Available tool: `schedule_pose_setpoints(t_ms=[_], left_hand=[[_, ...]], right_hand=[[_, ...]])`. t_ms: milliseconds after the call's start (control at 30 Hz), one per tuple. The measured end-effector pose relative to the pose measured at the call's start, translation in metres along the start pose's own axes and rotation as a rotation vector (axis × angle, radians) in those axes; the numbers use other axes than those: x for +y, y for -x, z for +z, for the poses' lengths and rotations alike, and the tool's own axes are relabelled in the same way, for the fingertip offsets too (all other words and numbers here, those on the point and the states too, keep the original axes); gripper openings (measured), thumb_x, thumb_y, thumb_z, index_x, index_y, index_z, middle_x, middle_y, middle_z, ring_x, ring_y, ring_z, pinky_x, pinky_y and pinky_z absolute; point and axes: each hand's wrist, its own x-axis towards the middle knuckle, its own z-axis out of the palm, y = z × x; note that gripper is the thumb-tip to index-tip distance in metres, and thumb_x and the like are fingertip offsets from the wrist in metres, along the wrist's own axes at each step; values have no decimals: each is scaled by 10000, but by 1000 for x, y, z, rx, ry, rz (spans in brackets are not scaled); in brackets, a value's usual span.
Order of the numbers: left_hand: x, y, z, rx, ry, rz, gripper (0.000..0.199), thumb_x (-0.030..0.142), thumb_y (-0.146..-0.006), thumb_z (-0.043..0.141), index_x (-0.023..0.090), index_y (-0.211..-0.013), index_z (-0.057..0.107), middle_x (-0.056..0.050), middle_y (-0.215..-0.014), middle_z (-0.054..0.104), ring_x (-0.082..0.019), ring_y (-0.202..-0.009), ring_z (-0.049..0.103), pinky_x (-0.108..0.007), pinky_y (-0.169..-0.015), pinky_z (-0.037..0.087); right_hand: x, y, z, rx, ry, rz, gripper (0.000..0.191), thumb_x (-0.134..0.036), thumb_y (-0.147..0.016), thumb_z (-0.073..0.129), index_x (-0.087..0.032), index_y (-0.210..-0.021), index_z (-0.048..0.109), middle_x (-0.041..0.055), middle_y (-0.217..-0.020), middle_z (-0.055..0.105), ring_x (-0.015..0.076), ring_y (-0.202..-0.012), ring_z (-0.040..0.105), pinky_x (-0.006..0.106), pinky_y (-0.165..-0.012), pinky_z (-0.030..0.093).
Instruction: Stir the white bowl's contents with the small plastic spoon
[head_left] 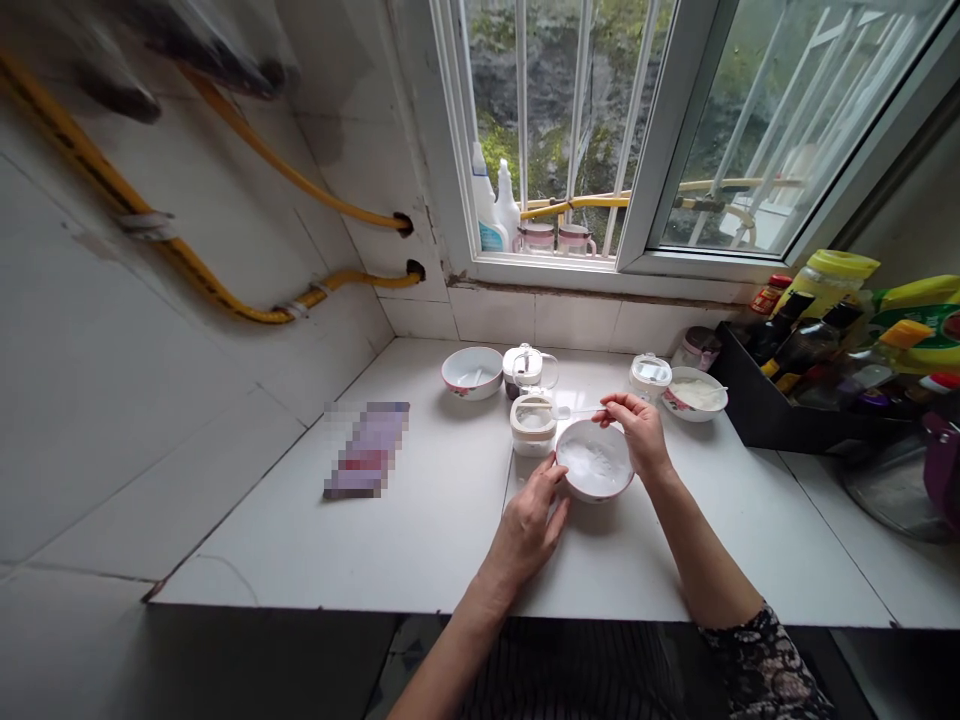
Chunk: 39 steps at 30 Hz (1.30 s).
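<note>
A white bowl (595, 462) with a pink-edged rim stands on the counter with white powder inside. My left hand (531, 515) grips its left side, fingers at the rim. Pinched in my right hand (637, 432) is a small pale spoon (583, 411), held level above the bowl's far edge, its scoop end pointing left. That end is beside a square clear jar (533, 430) with a beige rim, which stands left of the bowl. Whether the scoop carries anything is too small to tell.
Behind are another bowl (472, 376), a lidded jar with dark contents (523, 372), a clear jar (649, 376) and a bowl of pale powder (694, 396). A black box (780, 420) of bottles stands right. A blurred-out flat object (367, 452) lies left; a window (562, 120) is ahead.
</note>
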Motion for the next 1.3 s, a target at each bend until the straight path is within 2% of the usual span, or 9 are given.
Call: schedule_pose_setpoints(t_ms=[133, 267, 367, 433, 533, 667, 933, 1067, 1300], left_hand=[[1, 0, 0, -10, 5, -25, 415, 98, -931, 496, 223, -1324, 451, -158, -1444, 514, -267, -1275, 591, -430, -980, 586], [1, 0, 0, -17, 15, -21, 432, 86, -927, 492, 226, -1333, 445, -157, -1447, 513, -270, -1272, 593, -446, -991, 581], [1, 0, -1, -23, 14, -23, 430, 95, -936, 490, 224, -1343, 435, -162, -1448, 509, -274, -1275, 591, -450, -992, 580], [1, 0, -1, -26, 11, -21, 427, 101, -942, 489, 228, -1346, 431, -159, -1448, 510, -272, -1272, 593, -450, -992, 580], [2, 0, -2, -20, 9, -16, 421, 98, -940, 491, 232, -1335, 437, -153, -1441, 518, -268, -1281, 586, -443, -993, 580], [3, -1, -3, -27, 7, -20, 423, 103, -945, 488, 236, -1342, 432, -145, -1434, 526, -268, -1313, 560, -430, -990, 583], [1, 0, -3, -20, 34, -20, 400, 105, -952, 483, 235, -1328, 445, -148, -1445, 519, -266, -1343, 531, -361, -905, 613], [2, 0, -3, -28, 45, -21, 404, 101, -949, 484, 229, -1330, 444, -157, -1450, 511, -265, -1349, 524, -336, -874, 621], [3, 0, -4, -20, 26, -14, 407, 90, -944, 482, 227, -1325, 447, -157, -1439, 520, -271, -1344, 529, -360, -892, 616]], right_hand=[[-2, 11, 19, 29, 213, -302, 181, -368, -890, 562, -206, -906, 640, 56, -755, 746, 213, -729, 704, 393, -780, 530], [-2, 16, 25, -101, 594, -701, 163, -213, -956, 484, -231, -911, 639, 34, -788, 763, 196, -733, 689, 462, -1003, 427], [-4, 17, 23, -127, 671, -800, 190, -173, -958, 466, -234, -905, 638, 25, -797, 767, 188, -721, 681, 469, -1032, 405], [-7, 17, 19, -63, 602, -734, 163, -199, -955, 487, -234, -915, 642, 29, -794, 766, 198, -737, 690, 472, -1015, 425], [-11, 16, 8, 31, 423, -515, 123, -269, -926, 532, -227, -906, 646, 32, -741, 745, 213, -722, 690, 424, -871, 509], [-11, 12, -10, -4, 339, -303, 115, -254, -823, 536, -213, -780, 634, -4, -597, 665, 178, -580, 631, 322, -657, 508], [-6, 11, -11, -97, 573, -295, 164, -189, -714, 484, -223, -629, 620, -9, -524, 620, 161, -553, 566, 290, -640, 453], [-4, 12, -8, -162, 458, -160, 156, -200, -693, 476, -213, -645, 624, -17, -513, 615, 149, -512, 547, 276, -581, 440], [-5, 4, -17, -117, 168, 56, 117, -255, -635, 544, -188, -640, 640, -17, -476, 599, 131, -484, 516, 270, -556, 437]])
